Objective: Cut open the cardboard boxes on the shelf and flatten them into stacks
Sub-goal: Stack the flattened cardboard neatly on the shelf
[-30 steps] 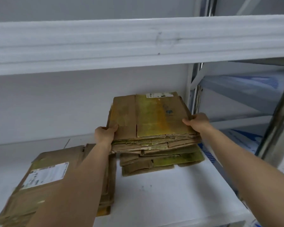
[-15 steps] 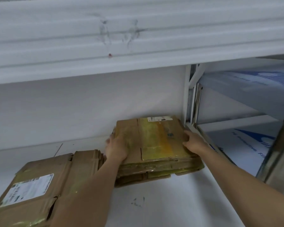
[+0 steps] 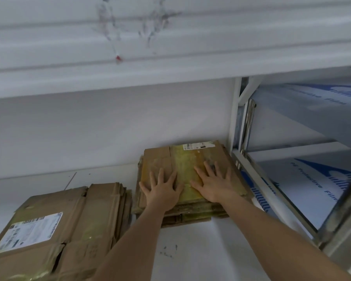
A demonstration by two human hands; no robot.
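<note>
A stack of flattened brown cardboard boxes (image 3: 193,157) with yellowed tape lies on the white shelf (image 3: 190,250), close to the back wall and the right upright. My left hand (image 3: 162,191) lies flat on its top sheet with fingers spread. Beside it, my right hand (image 3: 215,183) also rests flat on the same sheet, fingers apart. A second, larger stack of flattened boxes (image 3: 73,224) with a white shipping label sits at the left front, touching the first stack's left edge.
The upper shelf's white front beam (image 3: 170,57) hangs low overhead. A white upright post (image 3: 234,118) stands right of the stack. Beyond it lie shelves covered in blue-printed protective film (image 3: 312,179). A metal post (image 3: 344,216) stands at the right front.
The stack went from lifted in both hands to resting on the shelf near the back wall. Both hands shifted from gripping its sides to lying flat on top.
</note>
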